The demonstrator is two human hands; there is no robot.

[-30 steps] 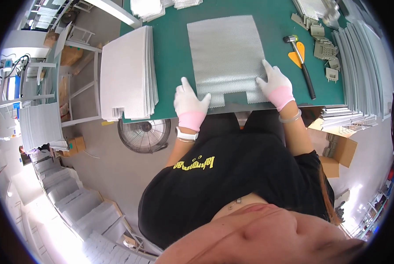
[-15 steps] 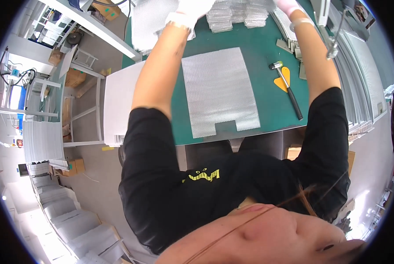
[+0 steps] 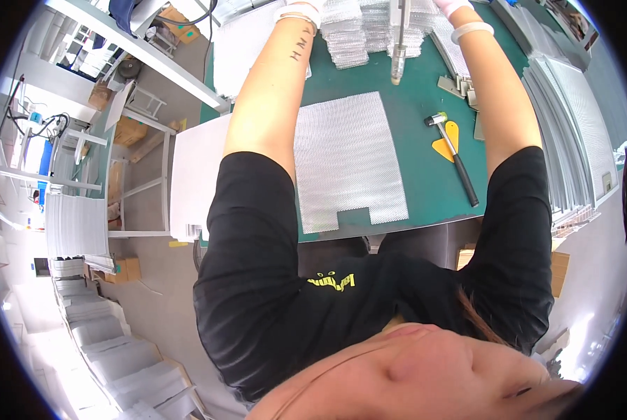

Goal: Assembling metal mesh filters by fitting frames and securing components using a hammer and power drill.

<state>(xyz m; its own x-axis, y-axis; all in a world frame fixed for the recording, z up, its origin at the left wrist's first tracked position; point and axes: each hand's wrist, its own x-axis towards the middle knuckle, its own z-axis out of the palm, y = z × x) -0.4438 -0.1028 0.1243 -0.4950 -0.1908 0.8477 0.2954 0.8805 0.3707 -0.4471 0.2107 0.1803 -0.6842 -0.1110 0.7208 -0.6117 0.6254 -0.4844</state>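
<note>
Both my arms stretch to the far side of a green-topped table. My left hand (image 3: 305, 5), in a white glove, is at the top edge beside stacks of silvery mesh pieces (image 3: 345, 42); its fingers are out of the picture. On the other side of those stacks my right hand (image 3: 455, 5), in a pale glove, is likewise cut off at the fingers. A slim metal rod (image 3: 398, 59) with a pale tip hangs between them. In front of me lies a flat mesh sheet (image 3: 352, 161) with a notch in its near edge, touched by neither hand.
A black-handled hammer (image 3: 458, 157) lies over a yellow flat piece (image 3: 442, 150) on the table's right. Small strips (image 3: 457, 87) lie beyond it. Large sheets (image 3: 565, 133) stand stacked at the right. A white board (image 3: 194, 175) and a metal frame post (image 3: 145, 56) are at the left.
The metal rod has moved from the right to between my arms. My hands now reach farther out of the picture. The mesh sheet and hammer appear slightly lower as the view shifts.
</note>
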